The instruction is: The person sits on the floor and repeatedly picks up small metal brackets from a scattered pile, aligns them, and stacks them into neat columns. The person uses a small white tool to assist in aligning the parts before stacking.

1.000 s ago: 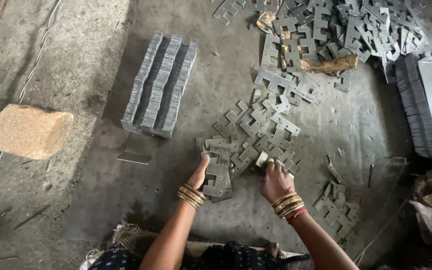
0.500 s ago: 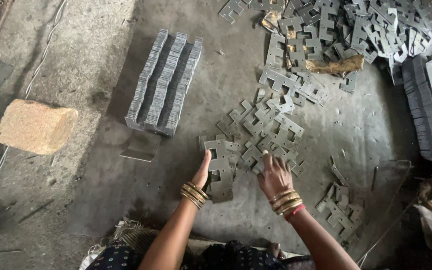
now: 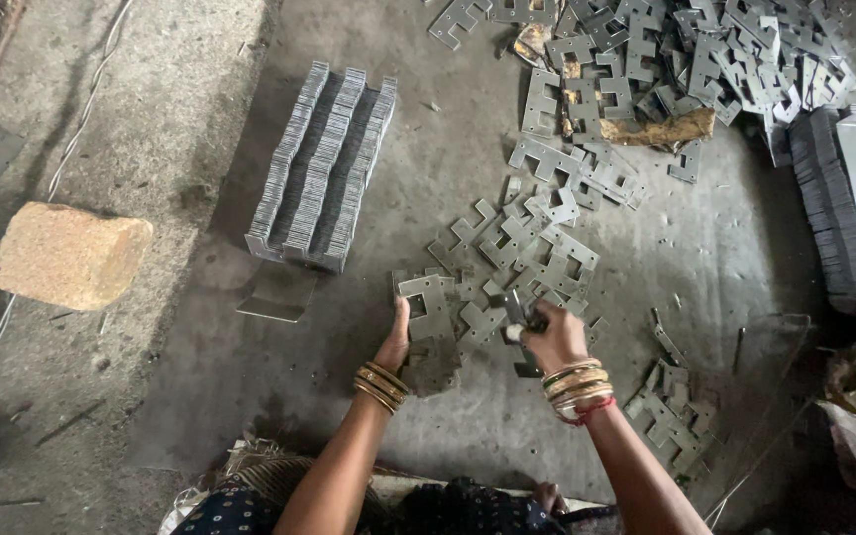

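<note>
Flat grey E-shaped metal plates lie scattered on the concrete floor [image 3: 537, 248]. My left hand [image 3: 396, 342] grips a small upright stack of these plates [image 3: 428, 312], thumb against its near side. Just to the right, my right hand [image 3: 547, 337] is closed around one or two plates [image 3: 519, 312] lifted from the loose pile. Both wrists wear gold bangles. How many plates the right hand holds is hidden by the fingers.
A long neat row of stacked plates [image 3: 324, 168] lies on the floor ahead-left. A tan stone block [image 3: 69, 256] sits far left. A large heap of plates [image 3: 705, 59] fills the top right, with dark stacked sheets [image 3: 844, 208] along the right edge. Small scraps [image 3: 671, 416] lie at lower right.
The view has shifted slightly. My right hand has closed on plates from the loose pile and drawn them toward the stack in my left hand, which stayed put.
</note>
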